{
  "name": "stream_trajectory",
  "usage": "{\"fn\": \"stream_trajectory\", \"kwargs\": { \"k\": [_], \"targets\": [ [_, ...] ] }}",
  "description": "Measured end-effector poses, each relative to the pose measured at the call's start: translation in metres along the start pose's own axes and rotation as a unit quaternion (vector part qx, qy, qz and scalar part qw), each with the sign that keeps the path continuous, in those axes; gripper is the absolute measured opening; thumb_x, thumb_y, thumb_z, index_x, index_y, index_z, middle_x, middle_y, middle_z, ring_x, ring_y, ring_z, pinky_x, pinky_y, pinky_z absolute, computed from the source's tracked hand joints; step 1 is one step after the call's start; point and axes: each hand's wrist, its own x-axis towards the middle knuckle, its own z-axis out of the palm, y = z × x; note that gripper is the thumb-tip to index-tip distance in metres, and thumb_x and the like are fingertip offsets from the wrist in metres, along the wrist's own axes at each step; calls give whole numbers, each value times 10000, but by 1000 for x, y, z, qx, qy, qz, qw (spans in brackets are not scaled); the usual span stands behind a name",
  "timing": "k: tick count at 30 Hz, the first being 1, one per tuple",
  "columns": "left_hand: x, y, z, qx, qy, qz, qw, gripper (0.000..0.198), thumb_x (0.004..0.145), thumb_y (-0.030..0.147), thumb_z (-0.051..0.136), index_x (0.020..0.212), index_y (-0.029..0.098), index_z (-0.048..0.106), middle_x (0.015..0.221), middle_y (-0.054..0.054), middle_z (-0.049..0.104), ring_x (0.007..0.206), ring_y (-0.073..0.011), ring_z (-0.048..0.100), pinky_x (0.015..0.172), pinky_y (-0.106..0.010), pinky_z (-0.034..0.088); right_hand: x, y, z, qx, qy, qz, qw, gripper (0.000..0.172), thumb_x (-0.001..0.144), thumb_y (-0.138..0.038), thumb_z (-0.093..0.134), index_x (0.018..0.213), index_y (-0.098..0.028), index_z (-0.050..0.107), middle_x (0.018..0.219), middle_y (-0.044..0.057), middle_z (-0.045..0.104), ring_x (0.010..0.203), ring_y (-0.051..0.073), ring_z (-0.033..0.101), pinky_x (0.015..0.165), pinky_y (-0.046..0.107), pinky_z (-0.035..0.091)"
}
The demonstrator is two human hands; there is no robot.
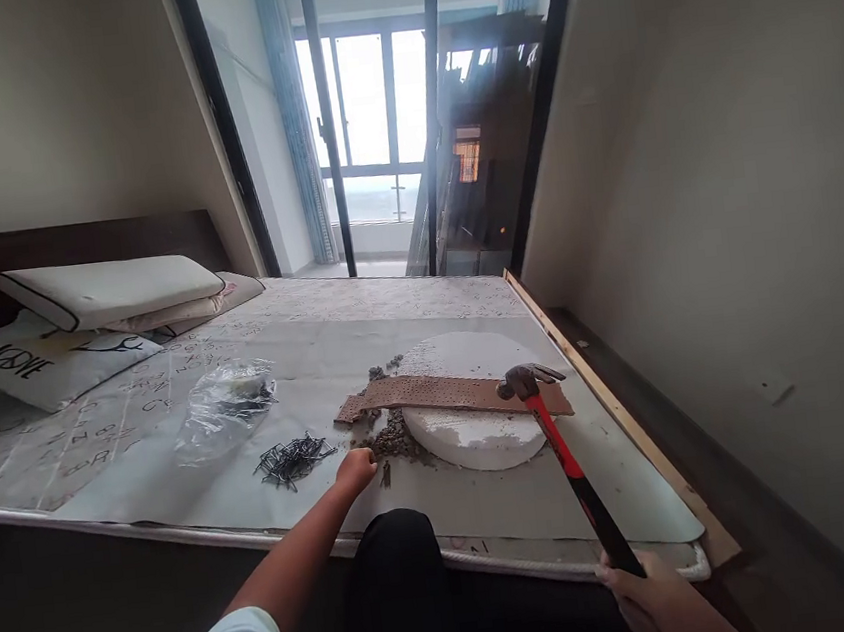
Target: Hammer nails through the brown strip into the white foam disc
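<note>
My right hand (659, 598) grips the black end of a red-handled claw hammer (569, 461) at the bottom right. Its steel head (525, 380) hovers over the right end of a brown perforated strip (445, 394). The strip lies across a round white foam disc (479, 431) on the covered bed. My left hand (354, 467) reaches forward with fingers curled, touching a heap of small dark bits (394, 440) beside the disc. What the fingers hold is too small to see. A loose pile of dark nails (293, 458) lies just left of that hand.
A crumpled clear plastic bag (224, 407) lies left of the nails. Pillows (103, 294) are stacked at the bed's head on the left. A wooden batten (612, 397) runs along the bed's right edge by the wall. Glass sliding doors (371, 120) stand beyond.
</note>
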Motion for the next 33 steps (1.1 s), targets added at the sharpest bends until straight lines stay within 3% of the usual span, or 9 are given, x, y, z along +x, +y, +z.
{"fn": "stream_trajectory", "kwargs": {
  "k": [6,9,13,17,19,23,25,30,33],
  "targets": [
    [-5,23,-1,5,14,14,1000,168,768,216,531,796,154,684,911,-101,675,891,-216,606,756,-278,430,-20,6,11,13,6,-5,1000,401,669,-591,543,620,-227,380,295,-123,233,241,47,184,289,203,159],
    [-26,39,-23,-67,110,98,987,243,847,252,446,861,158,669,931,-91,652,898,-184,589,800,-273,431,-31,9,8,32,-8,0,999,416,672,-612,528,609,-231,374,279,-132,199,231,47,153,278,203,156],
    [-102,74,-51,-147,259,244,923,258,881,256,403,922,177,645,934,-83,629,925,-178,565,858,-314,430,-40,10,3,36,-20,14,999,375,712,-561,539,634,-216,415,312,-124,234,258,54,208,306,205,207],
    [-179,111,-41,-140,337,375,852,236,846,214,448,1007,232,620,1017,-71,625,1000,-197,539,887,-364,412,-39,7,0,44,-10,7,999,365,719,-546,527,618,-219,403,310,-127,217,254,54,196,304,208,192],
    [-177,119,-37,-102,334,457,818,222,835,237,468,984,259,630,1003,-54,636,994,-193,543,886,-360,406,-40,2,-3,49,-7,-9,999,352,730,-518,530,603,-220,393,308,-127,214,256,52,195,307,207,189],
    [-119,111,-57,-110,360,273,885,253,870,245,405,933,189,644,971,-100,628,1005,-211,542,894,-380,415,-44,-8,-12,57,7,-23,998,337,747,-495,528,600,-226,387,316,-122,231,260,58,207,313,217,208],
    [-111,105,-65,-145,361,241,889,298,892,260,362,1018,190,624,1017,-102,620,1027,-205,536,901,-371,427,-47,-10,-16,57,13,-25,998,336,754,-499,521,607,-227,391,317,-123,223,258,62,208,313,222,216],
    [-153,105,-32,-171,350,387,835,289,888,283,381,1056,236,612,1011,-73,639,988,-185,563,871,-341,452,-48,-7,-18,54,13,-24,998,360,756,-542,502,623,-227,389,323,-129,190,260,60,190,316,224,208],
    [-115,96,-22,-162,339,288,881,301,882,255,372,1032,203,628,995,-91,640,971,-190,575,859,-325,451,-49,-9,-17,47,20,-22,998,362,742,-554,507,637,-221,414,326,-131,178,268,60,173,316,223,200]
  ]
}}
